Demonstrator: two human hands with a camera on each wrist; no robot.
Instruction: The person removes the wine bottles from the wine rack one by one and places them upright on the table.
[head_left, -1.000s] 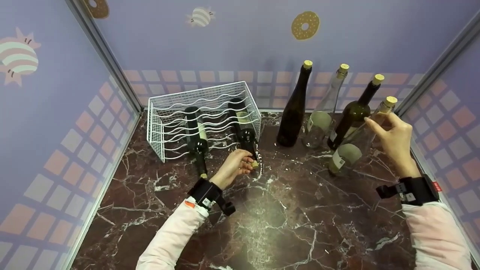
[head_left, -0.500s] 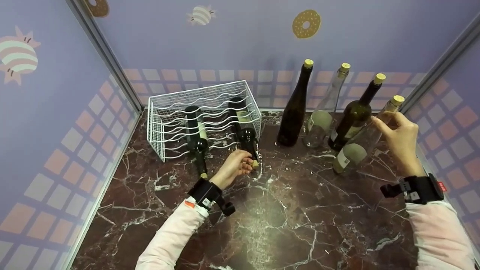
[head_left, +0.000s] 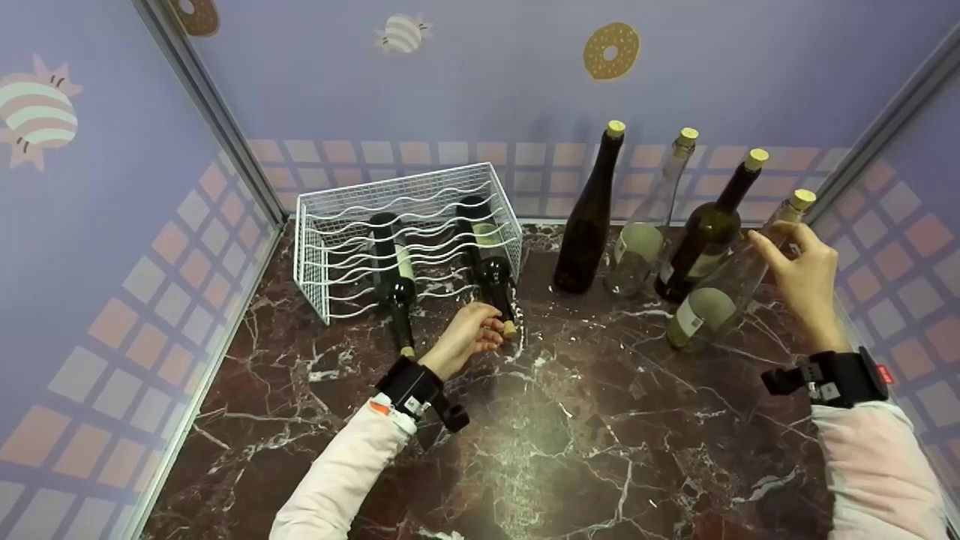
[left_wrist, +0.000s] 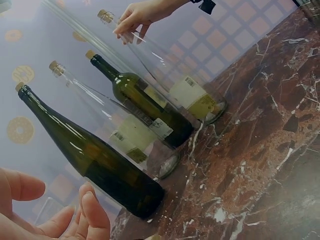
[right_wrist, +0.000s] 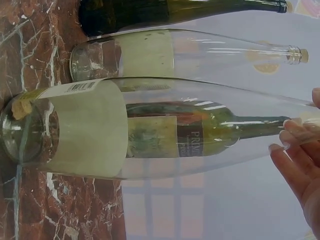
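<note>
My right hand (head_left: 802,274) holds the neck of a clear glass bottle (right_wrist: 90,135) with a cork stopper and a pale label; the bottle's base is down on the marble surface at the right. A loose piece of cork (right_wrist: 21,109) shows near its base in the right wrist view. My left hand (head_left: 469,337) hovers by the neck of a dark wine bottle (head_left: 495,274) lying in a white wire rack (head_left: 409,176). Its fingers (left_wrist: 92,210) are loosely curled, with nothing between them in the left wrist view.
A second dark bottle (head_left: 395,289) lies in the rack, neck toward me. Beside the held bottle stand a tall dark bottle (head_left: 585,232), another clear bottle (head_left: 641,244) and a green labelled bottle (head_left: 705,232), all corked. Patterned wall panels (head_left: 450,90) enclose the back and sides.
My right hand and the clear bottle have shifted a little to the right, away from the green bottle. My left hand stays almost in place.
</note>
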